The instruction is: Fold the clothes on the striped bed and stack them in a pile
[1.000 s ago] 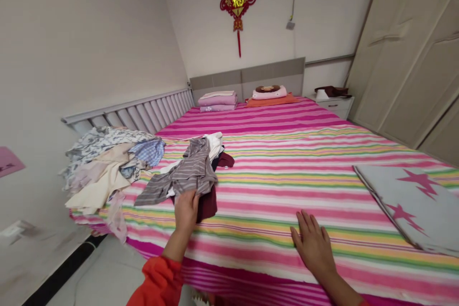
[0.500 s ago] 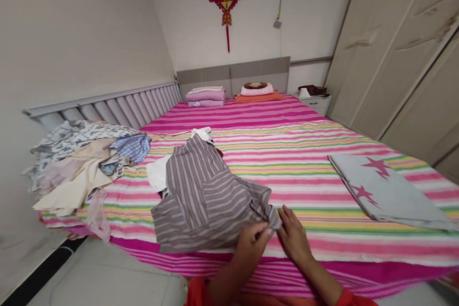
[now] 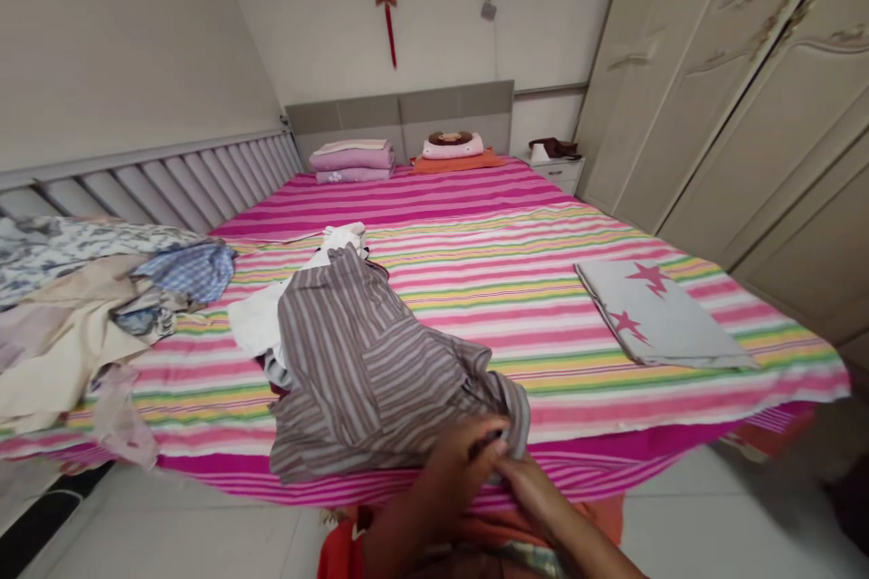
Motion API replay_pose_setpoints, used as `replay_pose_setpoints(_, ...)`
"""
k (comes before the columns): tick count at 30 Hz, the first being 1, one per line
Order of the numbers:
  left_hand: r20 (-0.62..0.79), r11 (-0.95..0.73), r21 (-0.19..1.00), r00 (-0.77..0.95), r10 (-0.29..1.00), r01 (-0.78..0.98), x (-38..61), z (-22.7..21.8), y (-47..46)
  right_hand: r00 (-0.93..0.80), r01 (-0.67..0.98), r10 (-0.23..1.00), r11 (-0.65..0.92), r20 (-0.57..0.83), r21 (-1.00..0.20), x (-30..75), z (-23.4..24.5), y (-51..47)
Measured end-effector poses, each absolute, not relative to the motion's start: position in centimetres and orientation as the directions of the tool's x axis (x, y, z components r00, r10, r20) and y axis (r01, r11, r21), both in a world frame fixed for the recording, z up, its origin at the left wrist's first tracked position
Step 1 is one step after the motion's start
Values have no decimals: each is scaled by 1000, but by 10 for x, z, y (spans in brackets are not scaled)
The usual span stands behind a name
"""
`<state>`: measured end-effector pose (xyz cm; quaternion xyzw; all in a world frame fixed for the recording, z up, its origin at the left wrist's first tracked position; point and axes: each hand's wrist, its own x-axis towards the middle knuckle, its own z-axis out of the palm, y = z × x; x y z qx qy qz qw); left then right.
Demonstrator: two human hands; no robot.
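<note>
A grey striped garment [image 3: 370, 375] lies spread over the near edge of the bed [image 3: 516, 271], partly on a white cloth [image 3: 262, 321]. My left hand [image 3: 465, 452] pinches its near right corner with closed fingers. My right hand [image 3: 526, 484] meets the left one at the same corner, its fingers closed on the fabric edge. Both forearms come up from the bottom of the view in orange sleeves.
A heap of mixed clothes [image 3: 88, 308] lies at the bed's left edge. A folded grey sheet with pink stars [image 3: 655, 317] rests on the right. Folded bedding [image 3: 353, 161] and a pillow [image 3: 452, 145] sit at the headboard. Wardrobe doors [image 3: 747, 99] line the right wall.
The striped garment was dragged from the pile toward the near edge and spread out. My right hand left the bedsheet and joined the left at the garment's corner. The view shifted right and back.
</note>
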<state>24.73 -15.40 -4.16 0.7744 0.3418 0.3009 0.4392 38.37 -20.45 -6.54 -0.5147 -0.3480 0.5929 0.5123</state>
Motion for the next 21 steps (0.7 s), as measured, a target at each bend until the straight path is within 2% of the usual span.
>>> replay_pose_setpoints(2, 222, -404, 830, 436, 872, 386, 239, -55, -138, 38, -359, 955, -261, -293, -896, 389, -56, -208)
replay_pose_setpoints(4, 227, -385, 756, 339, 913, 529, 232, -67, -122, 8, -386, 957, -265, -290, -884, 393, -51, -214)
replay_pose_setpoints(8, 162, -342, 594, 308, 938, 729, 228, -72, -100, -102, -310, 960, -278, -259, -909, 398, -57, -225)
replay_pose_setpoints(10, 114, -329, 570, 324, 939, 753, 228, -65, -91, -73, -311, 966, -260, -250, -914, 402, -61, -228)
replay_pose_setpoints(14, 59, -319, 619, 363, 930, 718, 213, -36, -63, 217, -316, 936, -201, -277, -927, 430, -62, -230)
replay_pose_setpoints(16, 88, -299, 699, 338, 937, 649, 197, -14, -44, 336, -323, 896, -181, -292, -929, 455, -61, -229)
replay_pose_setpoints(19, 135, -205, 860, 178, 975, 468, 167, 26, -16, 426, -304, 850, -190, -312, -933, 495, -62, -229)
replay_pose_setpoints(21, 145, -164, 907, 79, 986, 387, 151, 47, -2, 496, -244, 823, -173, -276, -954, 515, -64, -227)
